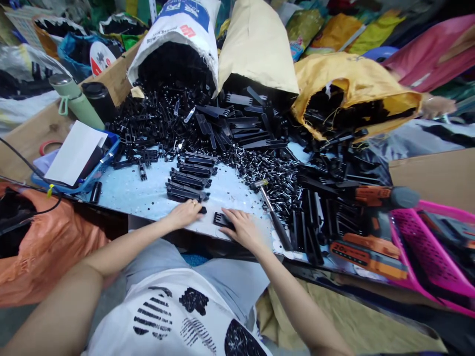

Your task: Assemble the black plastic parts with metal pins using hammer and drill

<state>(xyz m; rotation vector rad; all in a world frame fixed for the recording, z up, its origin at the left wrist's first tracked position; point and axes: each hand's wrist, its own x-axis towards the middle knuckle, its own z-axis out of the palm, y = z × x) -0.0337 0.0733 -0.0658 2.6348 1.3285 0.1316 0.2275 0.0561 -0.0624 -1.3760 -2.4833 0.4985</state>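
Note:
At the front edge of the table, my left hand point(185, 214) has its fingers closed on a small black plastic part point(202, 210), mostly hidden by the fingertips. My right hand point(242, 227) lies a little to the right, thumb and fingers around a black slotted plastic piece point(219, 218) resting on the table edge. Just beyond my left hand is a row of long black plastic assemblies point(191, 179), laid side by side. To the right of my right hand lies a small hammer point(272, 212), its head toward a heap of metal pins with black ends point(265, 168).
Open sacks point(256, 44) spill black parts point(148, 116) across the back. At right are an orange cordless drill point(374, 232), a pink basket point(426, 247) and long black strips point(308, 225). A blue tray point(111, 151) and green bottle point(83, 106) stand left. Another person's hand point(438, 106) shows far right.

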